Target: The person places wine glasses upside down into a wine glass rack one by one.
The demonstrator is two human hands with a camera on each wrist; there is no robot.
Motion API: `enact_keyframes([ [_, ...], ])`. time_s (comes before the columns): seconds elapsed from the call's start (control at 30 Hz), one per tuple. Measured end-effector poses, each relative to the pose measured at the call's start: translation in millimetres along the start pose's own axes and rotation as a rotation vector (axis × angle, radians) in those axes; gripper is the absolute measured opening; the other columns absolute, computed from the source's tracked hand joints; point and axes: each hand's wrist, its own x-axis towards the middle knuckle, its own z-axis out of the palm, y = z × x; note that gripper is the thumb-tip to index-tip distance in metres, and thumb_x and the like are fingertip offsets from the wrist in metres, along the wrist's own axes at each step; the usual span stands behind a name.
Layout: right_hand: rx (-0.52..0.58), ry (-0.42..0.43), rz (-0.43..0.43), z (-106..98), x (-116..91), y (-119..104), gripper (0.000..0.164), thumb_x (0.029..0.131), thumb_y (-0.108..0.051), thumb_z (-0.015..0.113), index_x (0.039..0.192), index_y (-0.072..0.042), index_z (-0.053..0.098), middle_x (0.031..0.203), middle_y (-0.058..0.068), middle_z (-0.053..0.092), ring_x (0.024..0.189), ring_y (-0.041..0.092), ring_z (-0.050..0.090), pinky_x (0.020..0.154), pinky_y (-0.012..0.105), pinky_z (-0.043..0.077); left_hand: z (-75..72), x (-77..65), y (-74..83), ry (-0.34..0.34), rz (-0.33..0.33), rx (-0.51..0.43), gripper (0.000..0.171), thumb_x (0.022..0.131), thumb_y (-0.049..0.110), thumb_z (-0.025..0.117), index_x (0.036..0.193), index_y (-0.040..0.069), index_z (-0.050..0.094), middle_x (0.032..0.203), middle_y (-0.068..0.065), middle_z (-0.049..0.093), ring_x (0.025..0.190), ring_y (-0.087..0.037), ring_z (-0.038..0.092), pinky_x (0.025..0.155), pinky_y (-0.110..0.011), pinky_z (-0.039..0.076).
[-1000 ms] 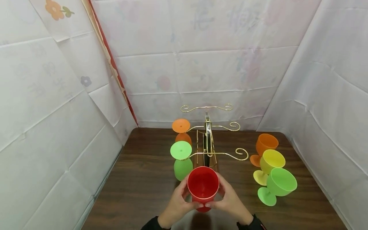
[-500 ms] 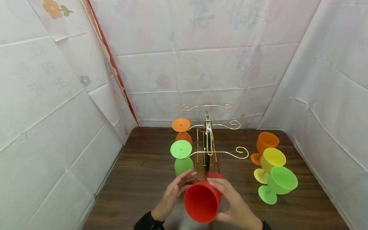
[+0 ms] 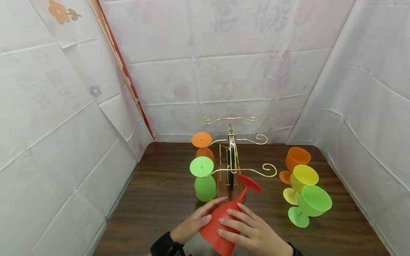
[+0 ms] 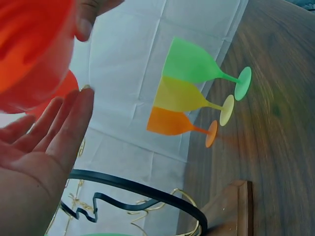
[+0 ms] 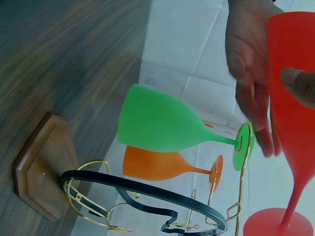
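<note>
A red plastic goblet (image 3: 221,245) is tipped over in front of the rack, its mouth toward the person and its round foot up to the right. My right hand (image 3: 253,231) grips the bowl, fingers spread across its outside; the right wrist view shows the thumb (image 5: 300,87) on the other side. My left hand (image 3: 193,222) is at the bowl's left side with its fingers fairly straight, and its palm faces the bowl in the left wrist view. Beyond the hands stands a gold wire rack (image 3: 235,158) with scrolled arms and a dark curved band on a wooden base (image 5: 44,167).
Upside down on the rack's left arms hang a green goblet (image 3: 205,188) and an orange goblet (image 3: 205,153). Three goblets stand upright at the right: orange (image 3: 298,160), yellow (image 3: 303,177) and green (image 3: 314,201). White sheets (image 3: 230,71) surround the dark wooden table (image 3: 157,199).
Both hands held the red goblet upright at first. It has been turned over, mouth toward the person and foot up. The left hand let go midway and has come back to its side.
</note>
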Motion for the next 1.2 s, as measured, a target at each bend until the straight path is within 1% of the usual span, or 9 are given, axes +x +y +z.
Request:
enact_keyframes([
  [0.13, -0.022, -0.006, -0.020, 3.3, -4.4, 2.6, 0.036, 0.092, -0.031, 0.061, 0.122, -0.011, 0.061, 0.128, 0.008, 0.058, 0.119, 0.028, 0.050, 0.114, 0.041, 0.020, 1.5, -0.1, 2.0, -0.043, -0.023, -0.042, 0.054, 0.102, 0.028, 0.031, 0.149, 0.006, 0.019, 0.143, -0.010, 0.038, 0.118, -0.015, 0.052, 0.090, -0.033, 0.050],
  [0.4, -0.058, -0.021, -0.036, 8.2, -9.7, 4.8, 0.034, 0.094, -0.030, 0.058, 0.123, -0.012, 0.060, 0.126, 0.006, 0.058, 0.117, 0.024, 0.051, 0.114, 0.044, 0.018, 2.0, -0.4, 1.9, -0.012, -0.081, -0.043, 0.055, 0.099, 0.028, 0.037, 0.147, 0.004, 0.023, 0.137, -0.007, 0.044, 0.112, -0.014, 0.054, 0.086, -0.033, 0.052],
  [0.6, -0.027, -0.035, 0.015, 1.6, -6.2, 2.5, 0.036, 0.093, -0.031, 0.058, 0.125, -0.015, 0.058, 0.132, 0.008, 0.053, 0.123, 0.031, 0.043, 0.115, 0.045, 0.014, 0.4, -3.9, -1.0, 0.025, -0.032, -0.065, 0.058, 0.099, 0.031, 0.040, 0.147, 0.005, 0.023, 0.135, -0.006, 0.046, 0.113, -0.016, 0.054, 0.087, -0.035, 0.051],
  [0.73, 0.006, 0.035, 0.044, -11.9, -2.6, 7.2, 0.030, 0.097, -0.022, 0.044, 0.121, -0.011, 0.058, 0.129, 0.014, 0.052, 0.128, 0.033, 0.038, 0.115, 0.044, 0.015, -0.7, -6.2, 2.2, 0.072, 0.030, -0.066, 0.058, 0.098, 0.029, 0.043, 0.147, 0.005, 0.024, 0.136, -0.006, 0.045, 0.115, -0.019, 0.052, 0.089, -0.037, 0.050],
  [0.8, 0.054, 0.107, 0.076, -16.9, -0.9, 10.7, 0.031, 0.095, -0.018, 0.041, 0.118, -0.004, 0.057, 0.127, 0.018, 0.051, 0.131, 0.032, 0.036, 0.115, 0.042, 0.016, -0.4, -6.7, 4.8, 0.104, 0.064, -0.061, 0.058, 0.097, 0.026, 0.046, 0.147, 0.006, 0.025, 0.137, -0.007, 0.044, 0.116, -0.021, 0.051, 0.089, -0.037, 0.050],
  [0.9, 0.203, 0.228, 0.195, -18.1, -0.5, 13.2, 0.033, 0.092, -0.014, 0.050, 0.118, 0.007, 0.053, 0.127, 0.022, 0.050, 0.132, 0.028, 0.035, 0.113, 0.034, 0.021, 1.7, -6.8, 8.7, 0.147, 0.122, -0.047, 0.060, 0.094, 0.020, 0.050, 0.146, 0.005, 0.025, 0.138, -0.009, 0.042, 0.119, -0.023, 0.048, 0.090, -0.038, 0.049],
  [1.0, 0.407, 0.305, 0.393, -13.4, -3.2, 11.8, 0.046, 0.084, -0.001, 0.061, 0.125, 0.013, 0.046, 0.130, 0.021, 0.048, 0.129, 0.023, 0.039, 0.108, 0.025, 0.029, 5.3, -5.5, 10.9, 0.196, 0.189, 0.006, 0.064, 0.091, 0.012, 0.054, 0.147, 0.004, 0.024, 0.139, -0.010, 0.041, 0.121, -0.022, 0.047, 0.092, -0.037, 0.049],
  [1.1, 0.614, 0.268, 0.629, -8.1, -5.5, 8.3, 0.066, 0.075, 0.009, 0.065, 0.136, 0.007, 0.039, 0.136, 0.015, 0.046, 0.128, 0.017, 0.042, 0.103, 0.021, 0.036, 10.1, -3.1, 11.3, 0.255, 0.254, 0.116, 0.069, 0.086, 0.002, 0.058, 0.146, 0.003, 0.024, 0.139, -0.009, 0.041, 0.121, -0.019, 0.047, 0.093, -0.035, 0.048],
  [1.2, 0.771, 0.166, 0.805, -3.5, -4.4, 6.7, 0.070, 0.079, 0.006, 0.065, 0.142, -0.005, 0.036, 0.139, 0.012, 0.044, 0.124, 0.015, 0.046, 0.099, 0.026, 0.042, 15.0, 0.6, 10.8, 0.292, 0.322, 0.248, 0.074, 0.081, -0.003, 0.062, 0.145, 0.003, 0.025, 0.140, -0.012, 0.041, 0.120, -0.019, 0.048, 0.092, -0.036, 0.049],
])
